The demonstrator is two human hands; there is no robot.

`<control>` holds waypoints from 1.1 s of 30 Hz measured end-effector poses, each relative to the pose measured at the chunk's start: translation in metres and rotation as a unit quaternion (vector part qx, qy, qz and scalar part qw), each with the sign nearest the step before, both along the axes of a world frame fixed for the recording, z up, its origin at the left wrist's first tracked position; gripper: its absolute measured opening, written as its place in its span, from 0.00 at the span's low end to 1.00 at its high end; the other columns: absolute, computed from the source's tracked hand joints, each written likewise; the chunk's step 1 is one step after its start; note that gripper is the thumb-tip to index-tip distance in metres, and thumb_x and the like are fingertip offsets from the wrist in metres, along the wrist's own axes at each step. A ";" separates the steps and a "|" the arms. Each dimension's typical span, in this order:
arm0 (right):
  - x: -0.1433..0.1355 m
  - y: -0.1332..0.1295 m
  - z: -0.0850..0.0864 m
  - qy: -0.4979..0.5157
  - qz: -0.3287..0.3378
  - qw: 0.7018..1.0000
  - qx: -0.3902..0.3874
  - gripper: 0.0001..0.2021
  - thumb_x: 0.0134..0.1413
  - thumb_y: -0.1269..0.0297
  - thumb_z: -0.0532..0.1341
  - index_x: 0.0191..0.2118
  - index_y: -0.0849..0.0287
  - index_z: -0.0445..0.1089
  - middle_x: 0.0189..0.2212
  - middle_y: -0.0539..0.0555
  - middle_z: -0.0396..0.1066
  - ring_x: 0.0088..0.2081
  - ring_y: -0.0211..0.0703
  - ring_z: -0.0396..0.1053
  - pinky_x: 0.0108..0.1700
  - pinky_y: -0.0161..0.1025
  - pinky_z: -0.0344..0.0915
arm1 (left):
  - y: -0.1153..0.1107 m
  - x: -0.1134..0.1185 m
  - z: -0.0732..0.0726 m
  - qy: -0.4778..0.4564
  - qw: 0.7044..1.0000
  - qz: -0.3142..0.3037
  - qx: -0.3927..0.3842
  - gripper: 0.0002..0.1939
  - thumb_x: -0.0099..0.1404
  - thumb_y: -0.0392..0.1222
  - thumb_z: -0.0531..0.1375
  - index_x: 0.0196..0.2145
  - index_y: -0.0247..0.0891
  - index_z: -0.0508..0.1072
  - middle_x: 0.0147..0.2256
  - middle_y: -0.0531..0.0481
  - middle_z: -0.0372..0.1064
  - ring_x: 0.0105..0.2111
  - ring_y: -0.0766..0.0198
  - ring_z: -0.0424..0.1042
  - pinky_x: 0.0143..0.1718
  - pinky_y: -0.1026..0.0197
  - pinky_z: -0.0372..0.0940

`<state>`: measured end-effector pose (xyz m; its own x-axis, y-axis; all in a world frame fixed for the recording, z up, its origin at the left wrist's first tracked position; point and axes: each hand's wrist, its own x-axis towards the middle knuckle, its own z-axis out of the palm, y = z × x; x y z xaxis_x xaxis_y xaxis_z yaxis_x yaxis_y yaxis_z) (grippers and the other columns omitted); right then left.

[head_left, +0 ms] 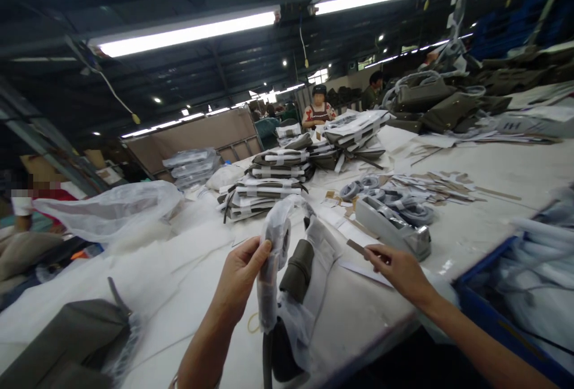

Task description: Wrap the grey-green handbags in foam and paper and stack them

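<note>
My left hand (242,266) is closed round a bag handle (269,290) wrapped in whitish translucent material, thumb on its upper part. Below and right of that handle stands the bag, its dark olive body (297,269) partly covered by white wrapping (320,242). A dark strap hangs down at its front. Between thumb and fingers, my right hand (397,266) pinches a narrow brown strip (356,247), held to the right of the bag. Just beyond this hand sits a grey tape dispenser (392,227).
Wrapped flat bundles (269,189) are stacked at mid-table. Paper strips (437,186) and grey coils (410,207) lie behind the dispenser. A blue crate (488,317) holds plastic at right. Olive fabric (67,341) lies front left; a plastic bag (116,210) lies behind it. Co-workers (318,108) are beyond.
</note>
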<state>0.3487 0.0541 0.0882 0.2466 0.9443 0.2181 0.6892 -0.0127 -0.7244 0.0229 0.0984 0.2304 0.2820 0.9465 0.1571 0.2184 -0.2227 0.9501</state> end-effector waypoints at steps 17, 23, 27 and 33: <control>-0.123 0.028 0.119 0.316 0.279 0.906 -0.034 0.14 0.50 0.53 0.66 0.34 0.60 0.74 0.25 0.50 0.73 0.24 0.37 0.69 0.25 0.33 0.60 | -0.019 0.007 0.017 0.064 0.995 -0.054 0.060 0.20 0.69 0.56 0.57 0.35 0.36 0.78 0.30 0.53 0.68 0.32 0.64 0.63 0.34 0.65 0.56; -0.124 0.031 0.128 0.380 0.319 0.863 -0.097 0.19 0.50 0.48 0.66 0.38 0.60 0.79 0.31 0.52 0.74 0.29 0.36 0.65 0.29 0.32 0.59 | -0.019 0.006 0.022 0.083 0.991 -0.055 0.087 0.18 0.70 0.52 0.56 0.35 0.36 0.78 0.32 0.52 0.72 0.34 0.63 0.66 0.37 0.64 0.58; -0.119 0.029 0.127 0.345 0.328 0.877 -0.071 0.19 0.47 0.50 0.68 0.40 0.58 0.80 0.33 0.52 0.73 0.32 0.38 0.65 0.31 0.33 0.61 | -0.017 0.005 0.021 0.094 0.989 -0.049 0.099 0.18 0.70 0.52 0.56 0.30 0.36 0.75 0.28 0.54 0.67 0.30 0.65 0.62 0.33 0.65 0.56; -0.120 0.026 0.136 0.351 0.331 0.874 -0.061 0.17 0.48 0.54 0.68 0.40 0.60 0.81 0.31 0.52 0.76 0.33 0.41 0.66 0.32 0.35 0.61 | -0.018 0.006 0.024 0.128 0.981 -0.049 0.140 0.18 0.70 0.51 0.55 0.30 0.38 0.76 0.29 0.52 0.68 0.32 0.62 0.65 0.36 0.63 0.58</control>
<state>0.2289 0.0805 0.2238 -0.3294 0.9365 0.1204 -0.0387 0.1140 -0.9927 0.0288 0.0804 0.2544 0.4341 0.8427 0.3185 0.4052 -0.4984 0.7664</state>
